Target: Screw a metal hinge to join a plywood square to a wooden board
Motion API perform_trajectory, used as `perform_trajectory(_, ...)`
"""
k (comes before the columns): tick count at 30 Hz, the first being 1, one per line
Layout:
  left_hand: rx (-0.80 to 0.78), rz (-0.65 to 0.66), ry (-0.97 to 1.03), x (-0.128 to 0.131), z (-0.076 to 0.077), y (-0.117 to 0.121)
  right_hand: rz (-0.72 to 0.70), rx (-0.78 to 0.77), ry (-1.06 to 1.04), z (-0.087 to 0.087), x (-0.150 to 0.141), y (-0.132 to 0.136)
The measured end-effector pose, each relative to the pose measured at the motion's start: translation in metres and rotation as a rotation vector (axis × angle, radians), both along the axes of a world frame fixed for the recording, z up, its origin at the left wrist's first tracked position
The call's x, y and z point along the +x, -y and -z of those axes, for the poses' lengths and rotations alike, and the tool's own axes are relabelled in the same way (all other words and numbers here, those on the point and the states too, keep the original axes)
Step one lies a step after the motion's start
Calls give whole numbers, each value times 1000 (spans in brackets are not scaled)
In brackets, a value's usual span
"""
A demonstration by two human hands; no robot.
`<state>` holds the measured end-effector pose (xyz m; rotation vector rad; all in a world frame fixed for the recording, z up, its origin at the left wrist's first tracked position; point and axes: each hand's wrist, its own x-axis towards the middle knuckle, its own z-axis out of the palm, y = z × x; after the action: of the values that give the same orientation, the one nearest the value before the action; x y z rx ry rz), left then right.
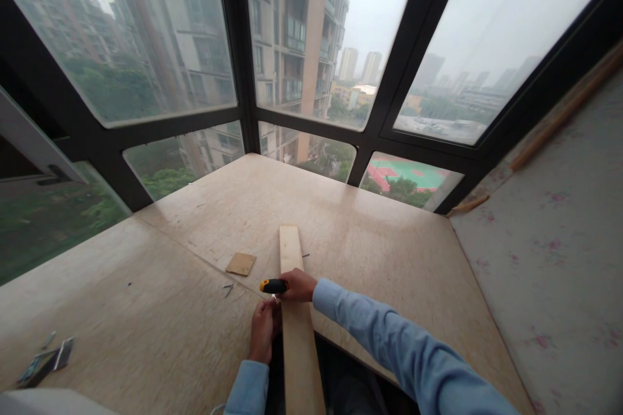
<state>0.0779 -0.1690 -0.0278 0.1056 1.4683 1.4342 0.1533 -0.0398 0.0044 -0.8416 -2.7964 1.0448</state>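
A long pale wooden plank lies lengthwise in front of me, its near end running out of view at the bottom. Across its top rests my right hand, closed around a tool with a black-and-yellow handle; the handle points left and its working end is hidden. My left hand is at the plank's left edge, just below the handle, fingers pinched together. Whatever they pinch is too small or hidden to name. A thin dark nail or screw lies right of the plank.
A square brown wooden piece and a few small metal nails or screws lie left of the plank on the pale board surface. Small dark and metallic items sit far left. Dark-framed windows and a papered wall bound the surface.
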Motion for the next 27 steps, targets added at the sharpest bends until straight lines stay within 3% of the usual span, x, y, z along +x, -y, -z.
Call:
perform_trajectory(12, -39, -90, 69, 4, -4, -5, 105, -68, -10, 10, -13, 8)
perform_trajectory(21, -57, -190, 71, 5, 2, -12, 97, -21, 121, 2, -24, 5)
perform_trajectory(27, -44, -217, -17, 3, 14, -17, 126, 4, 202, -6, -34, 6)
